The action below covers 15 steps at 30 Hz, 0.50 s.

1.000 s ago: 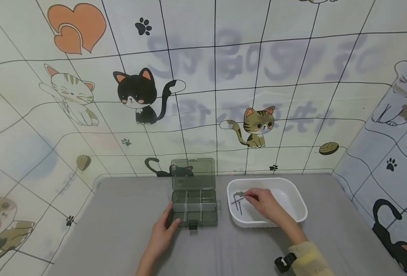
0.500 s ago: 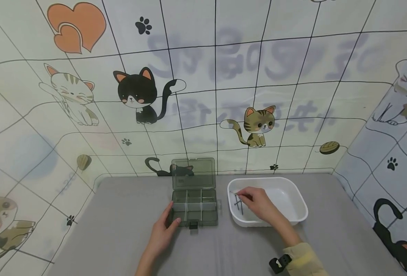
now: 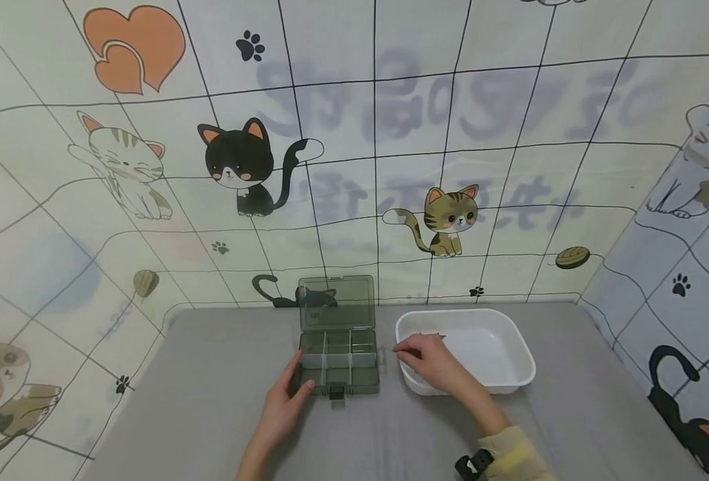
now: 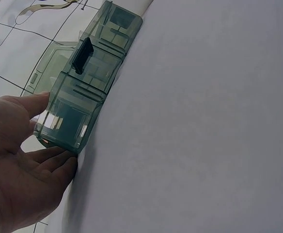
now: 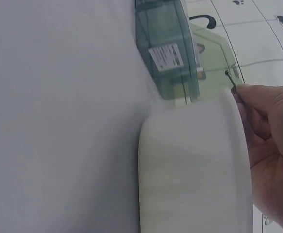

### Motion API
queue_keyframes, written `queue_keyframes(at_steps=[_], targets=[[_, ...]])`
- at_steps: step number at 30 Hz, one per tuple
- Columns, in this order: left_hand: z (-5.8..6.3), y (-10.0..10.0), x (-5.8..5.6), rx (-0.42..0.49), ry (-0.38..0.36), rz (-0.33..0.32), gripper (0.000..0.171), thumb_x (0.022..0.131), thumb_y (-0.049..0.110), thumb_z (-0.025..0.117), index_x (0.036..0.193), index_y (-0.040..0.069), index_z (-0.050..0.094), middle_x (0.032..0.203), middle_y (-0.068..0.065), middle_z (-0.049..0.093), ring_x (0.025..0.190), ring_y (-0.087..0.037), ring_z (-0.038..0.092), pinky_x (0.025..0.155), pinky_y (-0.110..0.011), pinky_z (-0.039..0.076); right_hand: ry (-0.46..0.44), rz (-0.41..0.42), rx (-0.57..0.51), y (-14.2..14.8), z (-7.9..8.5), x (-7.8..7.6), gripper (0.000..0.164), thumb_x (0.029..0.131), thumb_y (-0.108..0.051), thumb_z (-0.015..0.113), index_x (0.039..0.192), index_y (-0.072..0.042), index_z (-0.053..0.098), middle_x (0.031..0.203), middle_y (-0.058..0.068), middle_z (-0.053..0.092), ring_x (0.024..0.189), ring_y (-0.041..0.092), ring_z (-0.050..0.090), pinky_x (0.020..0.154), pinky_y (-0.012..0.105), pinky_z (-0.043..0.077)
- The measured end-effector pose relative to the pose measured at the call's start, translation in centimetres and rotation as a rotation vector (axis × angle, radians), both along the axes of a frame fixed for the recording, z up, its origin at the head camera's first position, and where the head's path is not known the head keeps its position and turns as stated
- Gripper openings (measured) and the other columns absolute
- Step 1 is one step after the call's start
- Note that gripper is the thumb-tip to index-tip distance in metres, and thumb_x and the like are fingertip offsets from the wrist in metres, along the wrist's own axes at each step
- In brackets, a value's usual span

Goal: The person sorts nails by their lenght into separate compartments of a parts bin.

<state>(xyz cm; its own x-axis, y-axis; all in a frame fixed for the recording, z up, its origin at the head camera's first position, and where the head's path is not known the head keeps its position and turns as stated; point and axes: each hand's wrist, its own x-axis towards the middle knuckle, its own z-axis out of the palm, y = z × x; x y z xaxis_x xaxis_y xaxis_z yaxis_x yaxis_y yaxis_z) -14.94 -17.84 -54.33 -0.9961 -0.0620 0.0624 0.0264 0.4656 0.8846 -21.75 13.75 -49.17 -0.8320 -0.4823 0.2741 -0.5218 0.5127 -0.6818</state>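
On the grey tabletop (image 3: 210, 374), head view: we see a green divided box (image 3: 364, 379), lid (image 3: 351, 304) up, left of a white tray (image 3: 498, 347); left hand (image 3: 283, 406) at the box, right hand (image 3: 431, 363) over the tray's left side. Left wrist: we get relaxed fingers against the box's end, grip loose. Right wrist: we have thumb and finger grasping a small metal fastener (image 5: 230, 79), headed end poking out.

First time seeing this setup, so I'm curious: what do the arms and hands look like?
They're a person's. The left hand and right hand are ungloved. The right arm wears a pale yellow sleeve, with a boxy black device near its end. The left forearm shows no sleeve within view.
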Motion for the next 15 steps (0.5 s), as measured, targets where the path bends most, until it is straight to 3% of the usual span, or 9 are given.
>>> queue_keyframes(at_steps=[8,15], targets=[[0.4,-0.2,0.1,0.032,-0.039,-0.015,0.062,0.093,0.028,0.062,0.148,0.024,0.034,0.151,-0.009,0.031,0.139,-0.03,0.023,0.108,-0.053,0.027,-0.006,0.013,0.029,-2.0,0.4,0.4,0.013,0.091,-0.009,0.063,0.099,-0.005,0.073,0.092,0.002,0.07,0.081,0.008,0.061,0.067,0.024,0.051],[0.1,0.0,-0.1,0.03,-0.02,0.001,0.062,0.092,0.027,0.063,0.147,0.022,0.035,0.15,-0.01,0.032,0.138,-0.03,0.025,0.107,-0.053,0.029,0.11,0.005,0.135,-3.3,0.7,0.6,0.012,0.09,-0.009,0.064,0.096,-0.005,0.073,0.09,0.0,0.069,0.081,0.011,0.062,0.068,0.027,0.052]])
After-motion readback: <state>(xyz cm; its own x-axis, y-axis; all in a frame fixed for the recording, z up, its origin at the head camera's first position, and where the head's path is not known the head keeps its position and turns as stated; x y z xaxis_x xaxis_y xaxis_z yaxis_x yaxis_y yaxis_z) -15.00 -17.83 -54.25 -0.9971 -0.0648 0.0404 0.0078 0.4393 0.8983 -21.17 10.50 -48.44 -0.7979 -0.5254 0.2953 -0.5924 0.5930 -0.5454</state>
